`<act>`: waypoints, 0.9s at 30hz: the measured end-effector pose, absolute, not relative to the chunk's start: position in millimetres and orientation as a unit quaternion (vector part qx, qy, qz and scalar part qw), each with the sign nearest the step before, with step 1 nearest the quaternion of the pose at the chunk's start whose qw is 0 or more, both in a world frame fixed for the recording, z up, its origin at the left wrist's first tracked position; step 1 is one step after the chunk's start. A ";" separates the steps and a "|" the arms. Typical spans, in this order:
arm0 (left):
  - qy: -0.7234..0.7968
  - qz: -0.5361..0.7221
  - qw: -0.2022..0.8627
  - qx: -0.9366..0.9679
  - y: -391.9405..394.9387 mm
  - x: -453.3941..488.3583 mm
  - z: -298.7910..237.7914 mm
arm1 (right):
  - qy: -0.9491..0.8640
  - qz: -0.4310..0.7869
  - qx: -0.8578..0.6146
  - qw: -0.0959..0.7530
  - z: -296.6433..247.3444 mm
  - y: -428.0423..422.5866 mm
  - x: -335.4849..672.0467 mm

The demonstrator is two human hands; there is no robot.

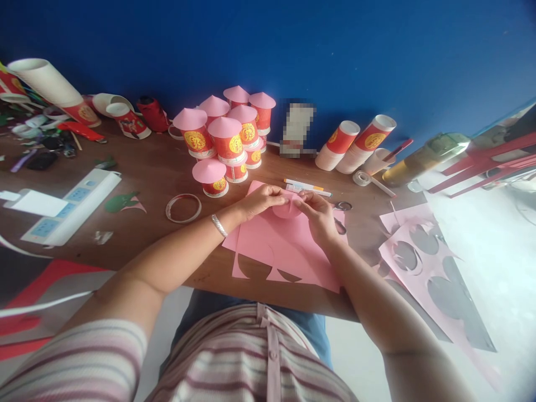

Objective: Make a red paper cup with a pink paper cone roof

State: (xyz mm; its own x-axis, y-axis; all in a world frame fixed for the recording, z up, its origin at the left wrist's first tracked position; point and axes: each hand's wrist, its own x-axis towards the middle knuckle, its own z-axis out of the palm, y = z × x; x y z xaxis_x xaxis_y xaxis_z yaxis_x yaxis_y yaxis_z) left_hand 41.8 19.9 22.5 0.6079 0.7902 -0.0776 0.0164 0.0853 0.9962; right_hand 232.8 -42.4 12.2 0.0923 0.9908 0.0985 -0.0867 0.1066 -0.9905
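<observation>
Between my two hands is a pink paper circle (288, 210) with a slit or fold running in from its edge. My left hand (263, 202) pinches it at the left, fingers closed. My right hand (319, 216) grips the opposite side with thumb and fingers. Beneath lies a pink paper sheet (288, 251) with curved pieces cut from its near edge. Scissors (341, 207) rest beside my right hand, partly hidden by it. Just beyond my hands are markers (305, 187). Red paper cups with pink cone tops (226, 134) stand grouped behind, some stacked.
Stacked cups (364, 145) lean against the blue wall, near a tape roll (362, 178) and a bottle (427, 159). Cut pink scraps (419, 262) lie right. Left are a cardboard ring (183, 208), a power strip (75, 206) and a pile of small items (46, 134).
</observation>
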 end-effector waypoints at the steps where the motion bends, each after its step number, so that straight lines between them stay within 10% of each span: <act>1: 0.328 0.293 0.653 0.616 19.7 41.6 23.6 | -0.473 0.488 -0.472 0.561 12.1 -42.7 232.9; 27: 0.301 0.289 0.652 0.633 19.0 45.3 23.4 | -0.432 0.594 -0.447 0.511 22.4 -48.7 227.0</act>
State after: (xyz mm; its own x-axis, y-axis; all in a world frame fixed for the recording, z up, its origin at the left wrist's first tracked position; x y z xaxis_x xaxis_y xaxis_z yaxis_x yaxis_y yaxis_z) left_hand 45.3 19.0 23.4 0.6512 0.7584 -0.0270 0.0039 0.0323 0.9995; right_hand 227.0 -48.7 22.4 -0.0785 0.9929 -0.0897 -0.2199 -0.1050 -0.9699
